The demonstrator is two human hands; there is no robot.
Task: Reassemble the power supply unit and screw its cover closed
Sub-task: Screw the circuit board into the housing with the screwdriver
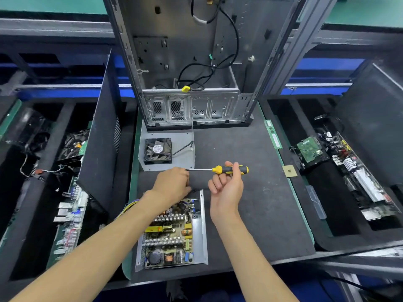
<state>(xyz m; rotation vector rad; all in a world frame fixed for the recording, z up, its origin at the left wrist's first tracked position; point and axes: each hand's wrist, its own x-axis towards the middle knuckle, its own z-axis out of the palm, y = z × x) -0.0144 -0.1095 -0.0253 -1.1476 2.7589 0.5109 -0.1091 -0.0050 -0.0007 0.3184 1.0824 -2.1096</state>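
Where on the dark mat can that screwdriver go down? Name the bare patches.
The widest bare mat lies right of the open power supply, reaching the green edge strip. A smaller patch sits between the fan cover and that strip. It is crowded by the left hand, beside the screwdriver tip.

The open power supply unit [174,232] lies at the near edge of the mat [250,214], its cover [168,149] with the fan [157,151] on it farther back, just before the upright computer case [196,73]. Between them the left hand [172,185] meets the tip of the screwdriver [220,169], which the right hand [226,182] holds lying crosswise. Bins of parts [349,171] flank the mat on both sides.
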